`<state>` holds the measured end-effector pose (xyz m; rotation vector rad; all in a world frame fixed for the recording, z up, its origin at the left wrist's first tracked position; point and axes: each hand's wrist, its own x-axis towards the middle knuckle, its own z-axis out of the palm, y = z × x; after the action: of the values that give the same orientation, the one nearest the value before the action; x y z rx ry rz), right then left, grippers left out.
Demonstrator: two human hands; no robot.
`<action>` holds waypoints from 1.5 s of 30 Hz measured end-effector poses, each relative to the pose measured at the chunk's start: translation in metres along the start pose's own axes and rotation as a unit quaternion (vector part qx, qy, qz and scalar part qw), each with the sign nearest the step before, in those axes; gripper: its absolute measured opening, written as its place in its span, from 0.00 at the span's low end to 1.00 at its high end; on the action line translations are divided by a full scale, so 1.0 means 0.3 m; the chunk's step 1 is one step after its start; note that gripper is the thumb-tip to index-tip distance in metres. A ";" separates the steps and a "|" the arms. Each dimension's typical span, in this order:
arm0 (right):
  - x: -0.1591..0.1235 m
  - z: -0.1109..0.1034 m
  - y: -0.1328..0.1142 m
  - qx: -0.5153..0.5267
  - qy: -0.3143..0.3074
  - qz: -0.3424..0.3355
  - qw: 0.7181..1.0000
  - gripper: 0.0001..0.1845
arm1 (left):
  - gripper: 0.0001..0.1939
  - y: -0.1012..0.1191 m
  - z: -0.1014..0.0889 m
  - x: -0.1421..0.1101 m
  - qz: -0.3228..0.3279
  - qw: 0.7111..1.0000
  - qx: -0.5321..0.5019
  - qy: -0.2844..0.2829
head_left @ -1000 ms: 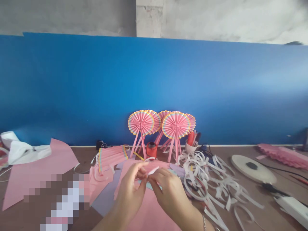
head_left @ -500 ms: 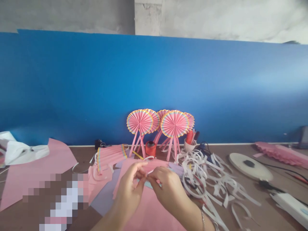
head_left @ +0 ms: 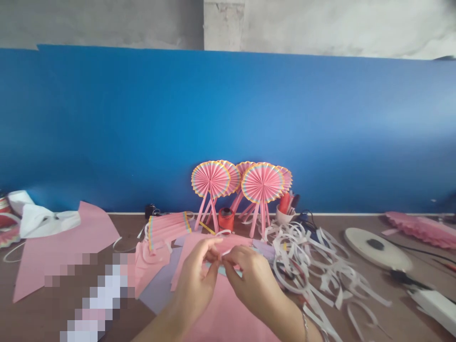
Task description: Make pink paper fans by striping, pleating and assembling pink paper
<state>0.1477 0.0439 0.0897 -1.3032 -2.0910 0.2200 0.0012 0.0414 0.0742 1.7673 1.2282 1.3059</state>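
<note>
Both hands meet fingertip to fingertip above a stack of pink paper sheets (head_left: 228, 311). My left hand (head_left: 199, 268) is closed in a pinch, thumb against fingers. My right hand (head_left: 249, 270) pinches right beside it, knuckles up. A small whitish bit shows between the fingertips, but the fingers hide most of it, so its kind is unclear. Pale purple sheets (head_left: 160, 285) stick out from under the pink ones. Left of the hands lies an accordion-pleated pink paper strip (head_left: 169, 229) with rainbow edging.
Round pleated paper fans (head_left: 263, 183) with pink handles stand against the blue partition (head_left: 142, 118). Near them are a red tape roll (head_left: 226, 220) and a cup of tools (head_left: 285, 215). Curled white strips (head_left: 295, 242) lie at right, beside a cream round disc (head_left: 377, 247) and a white power strip (head_left: 436, 306).
The view has turned slightly left, so the scene sits a little further right. Both hands keep their pinch together, with barely any shift of the fingers.
</note>
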 end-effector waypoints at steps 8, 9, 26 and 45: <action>-0.012 0.029 -0.006 -0.056 0.030 0.004 0.998 0.09 | 0.16 -0.014 0.008 -0.006 0.005 0.999 0.033 0.007; -0.014 0.033 -0.007 -0.060 0.038 0.005 0.997 0.09 | 0.16 -0.013 0.008 -0.006 0.011 0.999 0.035 0.009; -0.003 0.009 0.018 0.013 0.027 -0.019 0.999 0.09 | 0.14 0.008 -0.012 0.014 -0.014 0.999 0.012 0.026; -0.017 -0.009 -0.028 0.001 0.034 -0.001 0.999 0.11 | 0.18 0.014 0.001 -0.018 0.139 0.980 0.141 0.034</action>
<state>0.1447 0.0349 0.0935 -1.2888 -2.0351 0.1751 0.0023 0.0347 0.0758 2.1760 1.2905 1.4110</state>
